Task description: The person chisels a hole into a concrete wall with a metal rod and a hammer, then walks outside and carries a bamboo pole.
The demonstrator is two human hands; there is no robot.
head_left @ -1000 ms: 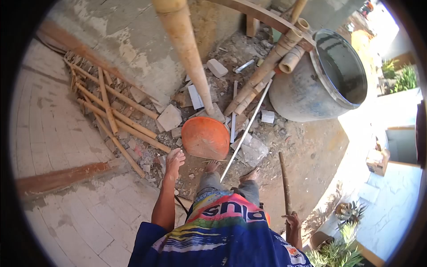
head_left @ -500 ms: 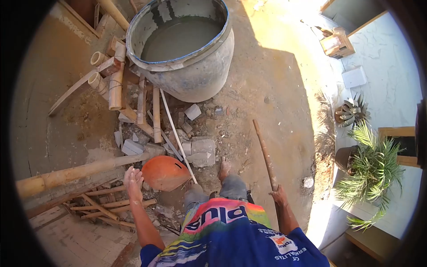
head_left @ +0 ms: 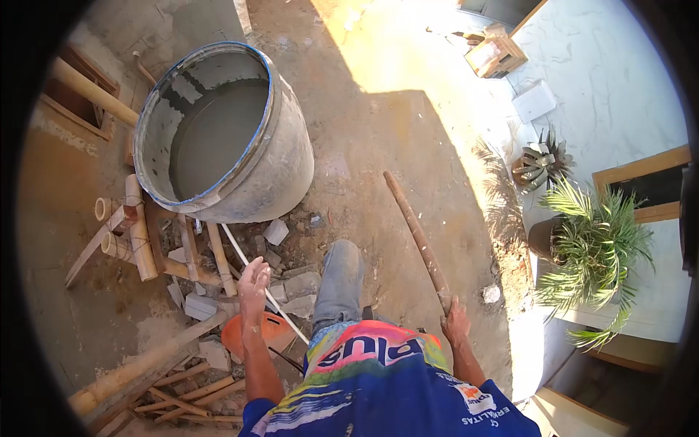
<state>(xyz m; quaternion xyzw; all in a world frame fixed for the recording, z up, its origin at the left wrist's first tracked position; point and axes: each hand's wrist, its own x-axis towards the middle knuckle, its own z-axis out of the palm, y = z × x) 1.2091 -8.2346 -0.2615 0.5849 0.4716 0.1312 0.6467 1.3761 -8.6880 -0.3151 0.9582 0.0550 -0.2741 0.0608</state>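
Observation:
My right hand (head_left: pixel 456 321) is wrapped round the lower end of a long brown wooden stick (head_left: pixel 419 237), which slants up and left over the ground. My left hand (head_left: pixel 254 279) is raised, holding nothing, its fingers apart. It appears above the white pole (head_left: pixel 274 301) and the orange bucket (head_left: pixel 256 333), which my left forearm partly hides. Beyond my left hand stands a big grey drum (head_left: pixel 287 156) with a blue rim, holding grey liquid.
Bamboo poles (head_left: pixel 142 240) and broken blocks (head_left: pixel 300 285) lie left of my legs. More bamboo (head_left: pixel 193 399) is piled at the lower left. To the right are a potted palm (head_left: pixel 593 251), a spiky plant (head_left: pixel 542 162) and a cardboard box (head_left: pixel 496 52).
The view has swung right and moved toward the drum, which now appears larger than at first. The orange bucket has passed below my left hand. The stick stays in my right hand.

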